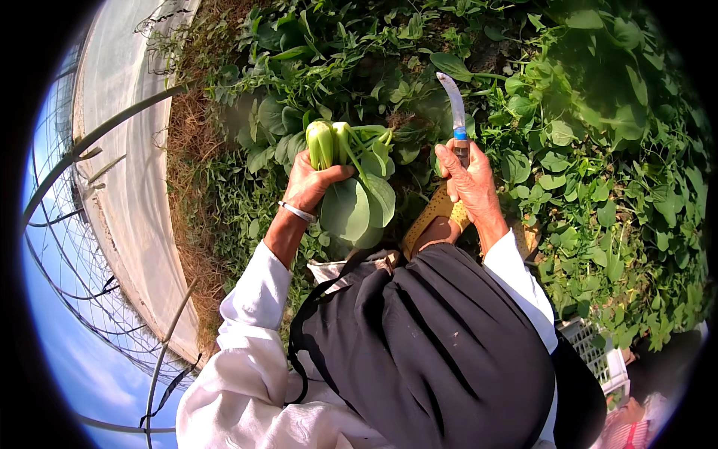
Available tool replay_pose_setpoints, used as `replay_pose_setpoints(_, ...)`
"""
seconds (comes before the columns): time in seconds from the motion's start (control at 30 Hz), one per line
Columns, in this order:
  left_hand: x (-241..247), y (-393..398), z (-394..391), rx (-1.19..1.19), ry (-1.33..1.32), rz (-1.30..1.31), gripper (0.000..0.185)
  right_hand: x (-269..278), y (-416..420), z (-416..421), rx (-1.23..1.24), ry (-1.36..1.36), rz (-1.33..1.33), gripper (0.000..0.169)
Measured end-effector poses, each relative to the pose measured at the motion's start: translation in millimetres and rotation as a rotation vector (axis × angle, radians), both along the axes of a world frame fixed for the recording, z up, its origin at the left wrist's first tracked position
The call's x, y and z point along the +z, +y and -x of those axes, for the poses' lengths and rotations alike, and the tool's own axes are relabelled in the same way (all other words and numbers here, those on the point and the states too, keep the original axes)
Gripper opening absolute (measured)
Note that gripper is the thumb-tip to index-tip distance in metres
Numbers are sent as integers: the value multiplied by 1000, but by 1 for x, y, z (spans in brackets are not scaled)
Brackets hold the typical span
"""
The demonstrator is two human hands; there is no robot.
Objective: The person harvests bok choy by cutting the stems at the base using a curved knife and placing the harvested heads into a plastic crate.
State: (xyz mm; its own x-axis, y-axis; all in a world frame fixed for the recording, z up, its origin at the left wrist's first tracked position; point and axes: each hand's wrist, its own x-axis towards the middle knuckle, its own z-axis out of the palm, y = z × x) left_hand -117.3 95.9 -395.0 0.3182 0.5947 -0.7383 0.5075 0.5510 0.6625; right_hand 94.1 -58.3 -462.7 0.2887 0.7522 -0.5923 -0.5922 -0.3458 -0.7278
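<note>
My left hand (310,186) grips several heads of pale green bok choy (321,145), their cut stem ends up and their broad leaves (346,210) hanging down toward my lap. In my right hand (470,178) is a knife with a curved blade (453,100) and a blue band (460,133) at the top of its handle. The blade points away from me, apart from the bok choy. Most of the handle is hidden by my fingers. Low green plants (314,67) cover the ground beyond both hands.
Yellow shoes (427,216) show beneath my dark apron (426,348). Bent poles (112,124) and pale plastic sheeting (126,140) stand at left, along dry grass (193,185). A white plastic crate (595,351) is at lower right, near another person in pink (625,429).
</note>
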Motion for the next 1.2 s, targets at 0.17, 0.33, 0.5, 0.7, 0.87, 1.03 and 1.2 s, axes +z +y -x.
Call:
replay_pose_setpoints(0.17,18,-13,-33,-53,-160,83,27,15,28,-4,-110,315,-68,43)
replay_pose_setpoints(0.33,37,-29,-45,-70,-226,10,29,4,16,-5,-152,352,16,40)
replay_pose_setpoints(0.5,39,-28,-44,-164,-150,-284,29,9,24,-14,-313,327,-165,33)
replay_pose_setpoints(0.7,69,-15,-69,-393,-255,-407,53,29,32,-31,-163,94,-188,31)
replay_pose_setpoints(0.87,45,-22,-75,-137,-344,0,36,47,47,-23,-210,132,-252,29)
replay_pose_setpoints(1.03,28,-13,-72,166,-499,140,49,57,28,-40,-188,-364,-192,26)
replay_pose_setpoints(1.2,20,-8,-58,127,-511,264,49,52,13,-31,42,-1136,-272,26)
